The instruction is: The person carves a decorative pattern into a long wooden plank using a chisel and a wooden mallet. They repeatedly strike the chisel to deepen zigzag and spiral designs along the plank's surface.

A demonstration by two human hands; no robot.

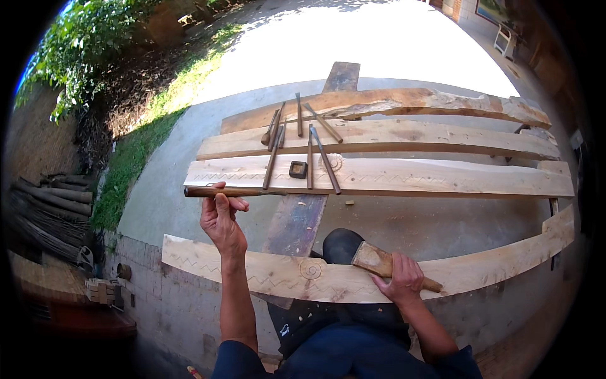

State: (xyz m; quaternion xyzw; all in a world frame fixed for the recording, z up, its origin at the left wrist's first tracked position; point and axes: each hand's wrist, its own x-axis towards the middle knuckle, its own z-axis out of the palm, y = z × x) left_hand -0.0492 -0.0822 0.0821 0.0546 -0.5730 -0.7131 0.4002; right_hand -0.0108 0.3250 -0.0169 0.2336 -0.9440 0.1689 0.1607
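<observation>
My left hand [225, 230] is raised over the gap between two boards, pinching a long chisel [249, 192] with a dark wooden handle. The chisel lies level, its handle end pointing left and its thin metal end to the right. My right hand [405, 278] is wrapped round the handle of a wooden mallet [374, 259], which rests on the nearest board [461, 271]. That board carries a carved spiral [311, 270] and zigzag lines. On the boards beyond lie several more chisels [326, 159], beside a small dark square box [298, 169].
Several long planks [435, 177] lie side by side across a dark crosspiece [293, 221]. One plank bears zigzags and a spiral like the nearest board's. Left are grass [136, 167], a leafy bush [88, 50] and stacked logs [60, 196]. A pale chair [505, 41] stands far right.
</observation>
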